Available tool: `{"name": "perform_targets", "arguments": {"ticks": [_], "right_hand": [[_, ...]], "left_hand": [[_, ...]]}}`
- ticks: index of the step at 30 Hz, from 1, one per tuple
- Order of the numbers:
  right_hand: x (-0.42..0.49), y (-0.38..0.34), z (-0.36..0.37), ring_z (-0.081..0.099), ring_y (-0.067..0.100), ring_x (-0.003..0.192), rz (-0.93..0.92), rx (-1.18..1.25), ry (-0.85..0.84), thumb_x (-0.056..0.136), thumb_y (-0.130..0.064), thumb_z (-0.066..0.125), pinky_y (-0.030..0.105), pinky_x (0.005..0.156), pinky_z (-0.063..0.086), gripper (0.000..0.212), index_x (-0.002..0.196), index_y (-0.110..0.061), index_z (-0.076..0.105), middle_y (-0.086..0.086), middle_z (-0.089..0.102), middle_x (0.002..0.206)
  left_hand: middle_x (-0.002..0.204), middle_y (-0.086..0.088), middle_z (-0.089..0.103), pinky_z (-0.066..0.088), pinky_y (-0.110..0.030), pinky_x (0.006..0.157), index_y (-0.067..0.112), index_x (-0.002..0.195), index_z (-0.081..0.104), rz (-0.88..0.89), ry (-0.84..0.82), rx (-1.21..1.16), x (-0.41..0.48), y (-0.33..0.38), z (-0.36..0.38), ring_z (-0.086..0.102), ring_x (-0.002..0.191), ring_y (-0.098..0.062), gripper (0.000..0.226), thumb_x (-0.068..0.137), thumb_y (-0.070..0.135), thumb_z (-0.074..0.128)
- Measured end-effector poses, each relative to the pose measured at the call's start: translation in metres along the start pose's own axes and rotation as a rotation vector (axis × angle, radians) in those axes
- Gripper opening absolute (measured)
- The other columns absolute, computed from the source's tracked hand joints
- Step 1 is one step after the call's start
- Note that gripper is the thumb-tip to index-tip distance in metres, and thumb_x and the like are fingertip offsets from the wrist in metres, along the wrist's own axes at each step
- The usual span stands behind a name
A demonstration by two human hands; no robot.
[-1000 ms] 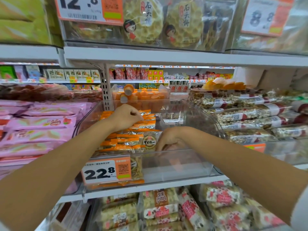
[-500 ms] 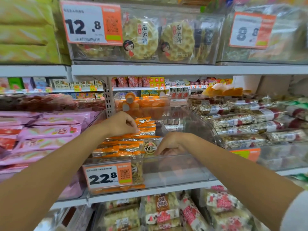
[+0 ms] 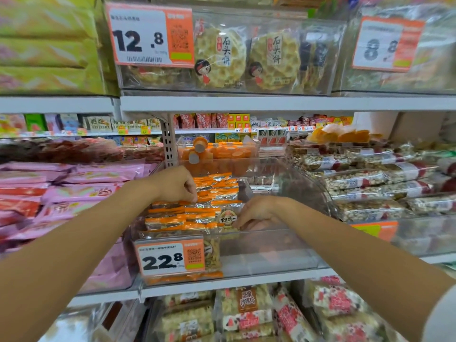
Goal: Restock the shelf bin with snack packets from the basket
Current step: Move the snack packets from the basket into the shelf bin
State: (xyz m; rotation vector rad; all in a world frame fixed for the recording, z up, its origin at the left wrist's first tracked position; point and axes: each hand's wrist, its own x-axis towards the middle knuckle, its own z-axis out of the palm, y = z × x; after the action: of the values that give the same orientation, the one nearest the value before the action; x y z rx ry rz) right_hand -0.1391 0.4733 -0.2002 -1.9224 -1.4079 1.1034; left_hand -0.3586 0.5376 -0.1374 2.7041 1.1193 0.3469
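Left hand (image 3: pixel 176 185) is knuckles-up on the back of the packet stack with its fingertips curled down onto the top packets; can't tell if it pinches one or only presses. Right hand (image 3: pixel 259 212) has fingers tucked in, pinching the right edge of the front packet, the one with a round logo.

Snack packets (image 3: pixel 187 218): orange-and-silver pillow bags, overlapped in rows along the left side of the clear shelf bin (image 3: pixel 266 253), from front wall to back. The right side of the bin shows bare floor. Basket not in view.

Handling, judged: light, soft film, air-cushioned, slick foil, so they slide over each other. The nut-like contents seen through the front wall are probably crushable. Take by the crimped end seals or flat across the belly; don't squeeze.

Writing:
- Price tag (image 3: pixel 170 257) at the bin's front-left corner: "22.8" plus QR code, small print unreadable.
- Round logo: Chinese characters, too blurred to read.
- Upper shelf tag (image 3: pixel 150 35): "12.8".
- Cracker packs (image 3: pixel 222 58) beside it: 石头饼.
- Top-right tag (image 3: pixel 385 45): looks like "8.8", blurred.
- Lower shelf brown label (image 3: pixel 246 301): reads like 坚果沙琪玛.
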Motion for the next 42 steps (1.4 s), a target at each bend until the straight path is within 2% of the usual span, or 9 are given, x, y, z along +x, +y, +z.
{"name": "perform_targets", "arguments": {"ticks": [6, 10, 14, 17, 20, 22, 26, 35, 42], "right_hand": [[0.0, 0.002, -0.004, 0.068, 0.021, 0.075, 0.108, -0.061, -0.062, 0.079, 0.007, 0.071, 0.026, 0.069, 0.058, 0.008, 0.085, 0.003, 0.068, 0.018, 0.071, 0.091], [-0.016, -0.004, -0.012, 0.06, 0.016, 0.062, -0.072, -0.24, 0.208, 0.08, 0.003, 0.069, 0.027, 0.066, 0.052, 0.021, 0.065, -0.007, 0.058, 0.01, 0.062, 0.067], [-0.06, -0.009, -0.013, 0.05, 0.011, 0.061, -0.375, -0.08, 0.574, 0.08, -0.005, 0.07, 0.025, 0.058, 0.042, 0.023, 0.068, -0.016, 0.054, -0.003, 0.054, 0.066], [-0.102, -0.004, -0.005, 0.048, 0.011, 0.06, -0.493, -0.004, 0.647, 0.081, -0.006, 0.069, 0.026, 0.057, 0.04, 0.016, 0.075, -0.014, 0.057, -0.002, 0.052, 0.063], [-0.141, 0.011, 0.003, 0.049, 0.014, 0.064, -0.515, 0.024, 0.675, 0.083, -0.007, 0.068, 0.028, 0.061, 0.04, 0.012, 0.078, -0.012, 0.058, 0.0, 0.053, 0.066], [-0.162, 0.026, 0.008, 0.05, 0.016, 0.065, -0.486, 0.041, 0.689, 0.083, -0.007, 0.068, 0.03, 0.063, 0.042, 0.011, 0.077, -0.011, 0.058, 0.003, 0.054, 0.066], [-0.199, 0.071, 0.021, 0.051, 0.02, 0.07, -0.41, 0.052, 0.72, 0.085, -0.008, 0.066, 0.033, 0.063, 0.043, 0.009, 0.08, -0.006, 0.059, 0.018, 0.06, 0.079], [-0.261, 0.237, 0.069, 0.045, 0.013, 0.054, -0.092, 0.206, 0.794, 0.082, 0.0, 0.065, 0.019, 0.05, 0.039, 0.017, 0.07, -0.009, 0.057, 0.001, 0.049, 0.058], [-0.277, 0.382, 0.118, 0.051, 0.019, 0.056, 0.209, 0.216, 0.755, 0.08, -0.011, 0.068, 0.037, 0.057, 0.048, 0.014, 0.069, -0.017, 0.061, 0.002, 0.058, 0.063]], "left_hand": [[0.092, 0.004, 0.071, 0.047, -0.022, 0.079, 0.008, 0.092, 0.077, 0.007, 0.128, -0.037, -0.002, 0.005, 0.006, 0.059, 0.079, 0.001, 0.017, 0.093, 0.018, 0.063], [0.091, -0.004, 0.071, 0.044, -0.016, 0.065, 0.005, 0.092, 0.074, 0.001, 0.204, -0.16, -0.006, 0.029, 0.012, 0.06, 0.075, -0.006, 0.02, 0.094, 0.019, 0.061], [0.08, -0.015, 0.069, 0.039, -0.012, 0.053, -0.003, 0.087, 0.07, 0.025, 0.283, -0.283, -0.014, 0.071, 0.019, 0.052, 0.06, -0.011, 0.021, 0.094, 0.012, 0.058], [0.068, 0.005, 0.064, 0.037, -0.017, 0.053, 0.012, 0.082, 0.071, 0.046, 0.354, -0.346, -0.028, 0.108, 0.023, 0.051, 0.056, -0.004, 0.02, 0.094, 0.012, 0.055], [0.078, 0.001, 0.069, 0.044, -0.024, 0.06, 0.014, 0.082, 0.073, 0.037, 0.364, -0.411, -0.044, 0.14, 0.033, 0.058, 0.068, -0.009, 0.019, 0.092, 0.011, 0.056], [0.078, -0.005, 0.071, 0.052, -0.029, 0.065, 0.01, 0.081, 0.073, 0.021, 0.323, -0.504, -0.054, 0.159, 0.045, 0.064, 0.07, -0.016, 0.018, 0.091, 0.01, 0.059], [0.069, -0.006, 0.067, 0.051, -0.025, 0.055, 0.011, 0.071, 0.068, 0.008, 0.197, -0.664, -0.078, 0.196, 0.079, 0.065, 0.061, -0.014, 0.024, 0.093, 0.008, 0.059], [0.065, -0.021, 0.056, 0.051, -0.037, 0.064, 0.005, 0.064, 0.061, -0.024, -0.189, -0.762, -0.113, 0.26, 0.243, 0.058, 0.065, -0.021, 0.024, 0.079, 0.023, 0.062], [0.072, -0.012, 0.066, 0.051, -0.024, 0.058, 0.003, 0.078, 0.068, -0.138, -0.521, -0.818, -0.141, 0.294, 0.38, 0.063, 0.064, -0.019, 0.012, 0.089, 0.009, 0.066]]}}
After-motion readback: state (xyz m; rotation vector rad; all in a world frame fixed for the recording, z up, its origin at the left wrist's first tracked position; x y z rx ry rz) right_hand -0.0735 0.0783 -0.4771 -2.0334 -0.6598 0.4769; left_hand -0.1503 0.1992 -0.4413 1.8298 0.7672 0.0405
